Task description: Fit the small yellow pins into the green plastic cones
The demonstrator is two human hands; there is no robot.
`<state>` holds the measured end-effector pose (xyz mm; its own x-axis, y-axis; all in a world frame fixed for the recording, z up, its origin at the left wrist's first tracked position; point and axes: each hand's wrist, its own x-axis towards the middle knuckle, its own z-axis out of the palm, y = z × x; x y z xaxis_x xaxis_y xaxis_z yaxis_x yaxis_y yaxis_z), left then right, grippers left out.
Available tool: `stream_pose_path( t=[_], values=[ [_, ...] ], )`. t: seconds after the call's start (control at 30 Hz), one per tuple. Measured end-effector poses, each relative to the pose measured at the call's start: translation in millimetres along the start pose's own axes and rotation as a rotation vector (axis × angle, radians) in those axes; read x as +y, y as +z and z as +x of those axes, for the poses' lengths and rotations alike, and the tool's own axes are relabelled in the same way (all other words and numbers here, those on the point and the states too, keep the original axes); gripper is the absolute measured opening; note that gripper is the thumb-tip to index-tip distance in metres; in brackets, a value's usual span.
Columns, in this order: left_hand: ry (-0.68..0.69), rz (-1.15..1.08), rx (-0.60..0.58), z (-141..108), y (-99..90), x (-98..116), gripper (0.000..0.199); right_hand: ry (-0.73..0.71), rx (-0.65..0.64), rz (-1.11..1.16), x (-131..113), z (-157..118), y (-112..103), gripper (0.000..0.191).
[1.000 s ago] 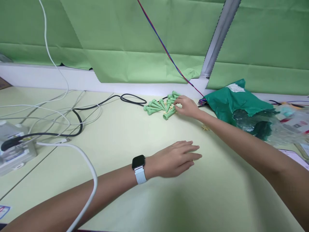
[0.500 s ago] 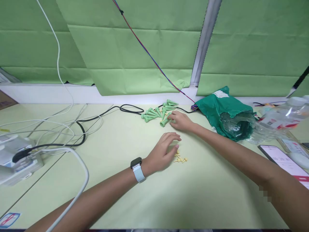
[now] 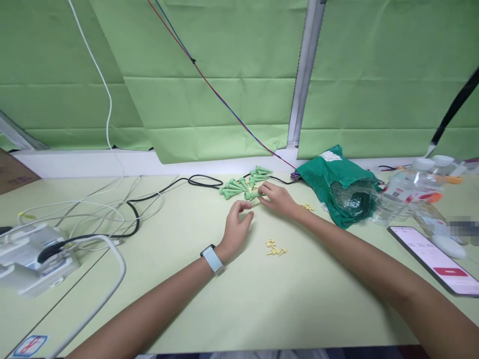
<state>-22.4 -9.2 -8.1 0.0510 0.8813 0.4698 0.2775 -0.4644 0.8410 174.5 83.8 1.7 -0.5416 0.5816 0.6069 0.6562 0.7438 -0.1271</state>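
Note:
Several green cone-shaped pieces (image 3: 232, 186) lie in a loose pile near the back of the table. My right hand (image 3: 276, 198) has its fingers closed on one green cone (image 3: 251, 196) at the pile's front edge. Just in front of it, my left hand (image 3: 238, 224) hovers with thumb and fingers apart and nothing between them; a pale watch band is on that wrist. Small yellow pieces (image 3: 276, 248) rest on the table to the right of my left hand. More yellow pieces (image 3: 307, 207) show behind my right wrist.
On the right are a torn green bag (image 3: 325, 174), clear bottles (image 3: 407, 192) and a phone (image 3: 430, 257). A white power strip (image 3: 41, 269) and tangled cables (image 3: 130, 219) occupy the left. Green sheets (image 3: 217, 99) hang behind.
My left hand has moved left and back toward the cones, uncovering the yellow pieces. My right hand has taken hold of a green cone, which now lies more sideways. The view has shifted.

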Motion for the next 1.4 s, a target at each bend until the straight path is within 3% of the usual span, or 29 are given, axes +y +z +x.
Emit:
stream_pose_path(
  t=[0.1, 0.2, 0.33, 0.43, 0.53, 0.6, 0.7, 0.8, 1.13, 1.4],
  values=[
    [-0.066, -0.063, 0.033, 6, 3.0, -2, 0.022, 0.125, 0.075, 0.117, -16, -17, -9, 0.005],
    [-0.184, -0.223, -0.006, 12, 9.3, 1, 0.034, 0.195, 0.089, 0.244, -34, -31, -17, 0.006],
    [-0.268, -0.46, -0.055, 20, 17.9, 10, 0.037, 0.24, 0.09, 0.426, -54, -40, -24, 0.015],
    [-0.321, -0.538, -0.08, 24, 19.6, 19, 0.038, 0.389, 0.091, 0.667, -61, -41, -30, 0.028],
    [-0.37, -0.539, -0.188, 21, 15.7, 28, 0.037, 0.595, 0.094, 0.903, -63, -44, -38, 0.044],
    [-0.35, -0.499, -0.286, 14, 11.3, 33, 0.035, 0.647, 0.031, 1.008, -65, -49, -45, 0.045],
    [-0.286, -0.418, -0.402, 3, 4.6, 41, 0.032, 0.626, -0.117, 1.105, -70, -60, -54, 0.045],
    [-0.267, -0.387, -0.442, -6, -0.7, 46, 0.03, 0.59, -0.174, 1.149, -76, -70, -63, 0.044],
    [-0.16, -0.254, -0.369, -15, -5.7, 48, 0.031, 0.536, -0.199, 1.114, -94, -81, -69, 0.043],
    [-0.144, -0.285, -0.403, -23, -0.2, 47, 0.028, 0.52, -0.174, 1.08, -96, -83, -65, 0.05]
  ],
)
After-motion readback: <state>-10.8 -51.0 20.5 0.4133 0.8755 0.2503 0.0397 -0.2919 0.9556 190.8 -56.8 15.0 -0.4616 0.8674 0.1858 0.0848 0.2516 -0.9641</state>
